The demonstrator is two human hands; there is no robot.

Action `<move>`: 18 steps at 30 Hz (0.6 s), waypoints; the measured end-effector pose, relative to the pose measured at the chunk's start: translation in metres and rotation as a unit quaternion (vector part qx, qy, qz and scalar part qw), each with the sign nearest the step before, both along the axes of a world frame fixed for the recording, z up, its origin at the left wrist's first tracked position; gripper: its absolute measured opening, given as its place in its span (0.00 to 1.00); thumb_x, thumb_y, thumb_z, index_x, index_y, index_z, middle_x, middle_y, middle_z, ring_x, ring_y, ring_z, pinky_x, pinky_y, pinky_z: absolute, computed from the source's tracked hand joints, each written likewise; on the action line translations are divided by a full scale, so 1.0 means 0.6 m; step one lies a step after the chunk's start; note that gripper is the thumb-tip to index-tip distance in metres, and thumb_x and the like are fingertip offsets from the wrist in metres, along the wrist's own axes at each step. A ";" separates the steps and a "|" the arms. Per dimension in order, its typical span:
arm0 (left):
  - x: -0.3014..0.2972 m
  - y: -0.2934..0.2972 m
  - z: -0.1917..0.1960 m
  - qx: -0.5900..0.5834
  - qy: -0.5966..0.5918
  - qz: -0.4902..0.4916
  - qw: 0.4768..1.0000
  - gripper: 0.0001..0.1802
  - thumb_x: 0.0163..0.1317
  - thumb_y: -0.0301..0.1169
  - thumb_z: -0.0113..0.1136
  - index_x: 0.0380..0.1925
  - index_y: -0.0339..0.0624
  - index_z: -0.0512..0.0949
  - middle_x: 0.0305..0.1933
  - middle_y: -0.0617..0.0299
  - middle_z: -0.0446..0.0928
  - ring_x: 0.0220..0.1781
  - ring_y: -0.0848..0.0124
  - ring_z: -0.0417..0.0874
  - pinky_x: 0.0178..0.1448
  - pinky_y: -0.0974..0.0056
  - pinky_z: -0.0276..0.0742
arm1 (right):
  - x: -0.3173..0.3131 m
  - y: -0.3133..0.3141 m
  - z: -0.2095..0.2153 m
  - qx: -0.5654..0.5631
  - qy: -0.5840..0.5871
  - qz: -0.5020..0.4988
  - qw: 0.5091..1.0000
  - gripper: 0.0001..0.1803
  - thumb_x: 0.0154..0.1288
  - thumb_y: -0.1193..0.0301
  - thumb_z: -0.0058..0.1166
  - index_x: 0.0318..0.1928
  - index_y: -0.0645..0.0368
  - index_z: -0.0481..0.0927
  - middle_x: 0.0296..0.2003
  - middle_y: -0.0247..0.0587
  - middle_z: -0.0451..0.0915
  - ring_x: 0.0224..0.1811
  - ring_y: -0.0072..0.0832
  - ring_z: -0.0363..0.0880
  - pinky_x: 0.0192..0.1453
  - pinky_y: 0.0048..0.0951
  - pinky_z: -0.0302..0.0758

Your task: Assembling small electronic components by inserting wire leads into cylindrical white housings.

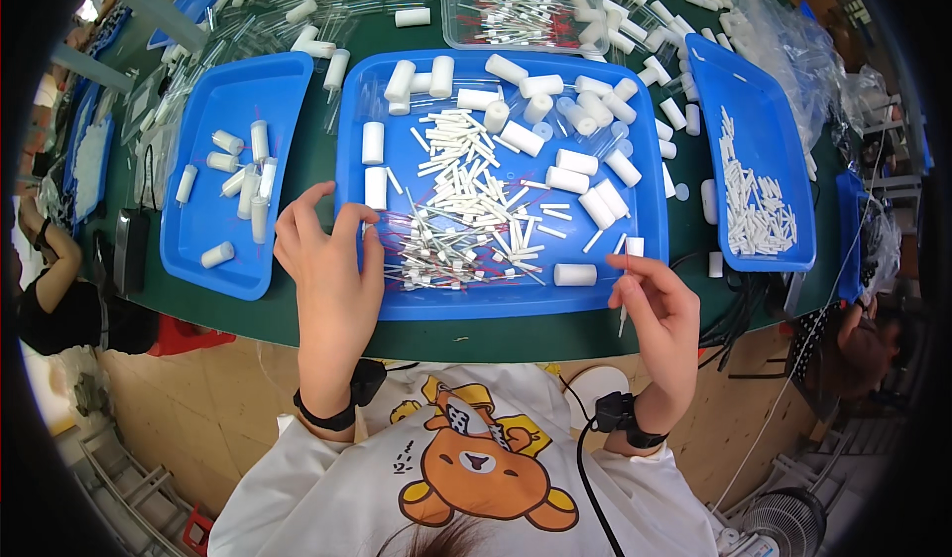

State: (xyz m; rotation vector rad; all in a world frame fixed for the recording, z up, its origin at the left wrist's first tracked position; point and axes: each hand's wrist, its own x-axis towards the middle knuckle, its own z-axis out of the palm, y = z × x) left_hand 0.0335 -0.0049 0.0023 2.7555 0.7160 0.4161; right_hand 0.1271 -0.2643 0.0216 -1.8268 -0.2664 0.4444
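Wispy hair overhangs soft shirt, right hand pinching a slender rod, left hand unclear in grip.

- Blue dominates the bench: a central tray, a side tray at ten o'clock, another tray at two.
- Dark green covers the table beneath them.
- Plain white marks the stubby cylinders and slim rods, the rods laced with red strands.
- At twelve o'clock, a colourless, see-through box shows white and red contents.
- At six o'clock, a white shirt carries an orange-brown cartoon bear with yellow inner ears.
- Black wristbands flank the print at seven and five.
- A red stool glows between eight and nine; tan flooring spreads at eight.
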 end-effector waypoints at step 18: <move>-0.027 -0.002 -0.036 -0.081 -0.075 0.012 0.994 0.09 0.58 0.22 0.51 0.40 0.41 0.70 0.59 0.49 0.61 0.60 0.53 0.60 0.62 0.53 0.54 | 0.195 0.041 -0.033 -0.296 -0.396 0.112 0.862 0.09 0.60 0.76 0.51 0.37 0.68 0.80 0.40 0.46 0.77 0.45 0.40 0.68 0.52 0.32 0.68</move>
